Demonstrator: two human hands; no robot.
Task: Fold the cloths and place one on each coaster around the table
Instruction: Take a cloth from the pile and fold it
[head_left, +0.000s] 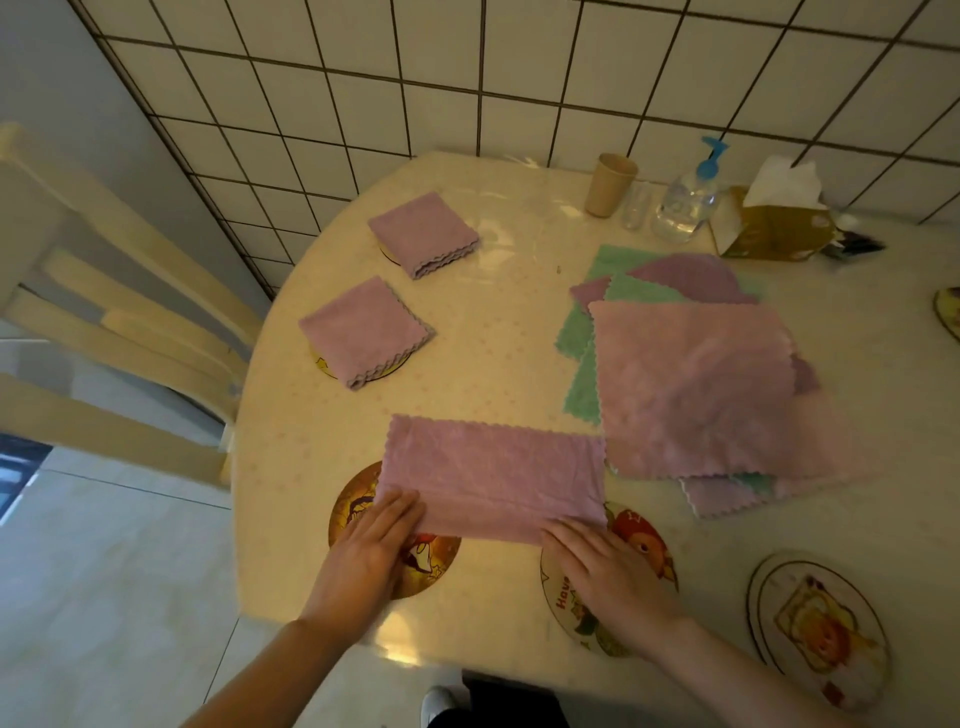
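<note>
Round table (519, 322) under a glossy cream cover, set against a tiled wall. Toward the right edge, a loose pile of unfolded cloths (691, 384), pink uppermost over green and purple. Near the front edge, a purple cloth (493, 475) folded once into a long strip, lying across two picture coasters: one (441, 558) under its left end, another (647, 548) under its right end. Near the left edge, two folded purple cloths (366, 332) (423, 234), each on its own coaster. A further bare coaster (821, 629) at the front right. At the back edge, a tan cup (610, 183), a pump bottle (685, 202) and a tissue box (769, 223). Left hand (371, 545) on the strip's near-left corner, right hand (602, 566) on the near-right corner, fingers fairly straight and close together, apparently pressing the near edge; whether either thumb is tucked under to pinch, cannot tell. Probably mid-fold, with a second fold across the length due next. Best done by matching scalloped edges before creasing, smoothing flat, then centring the square on one coaster only.
</note>
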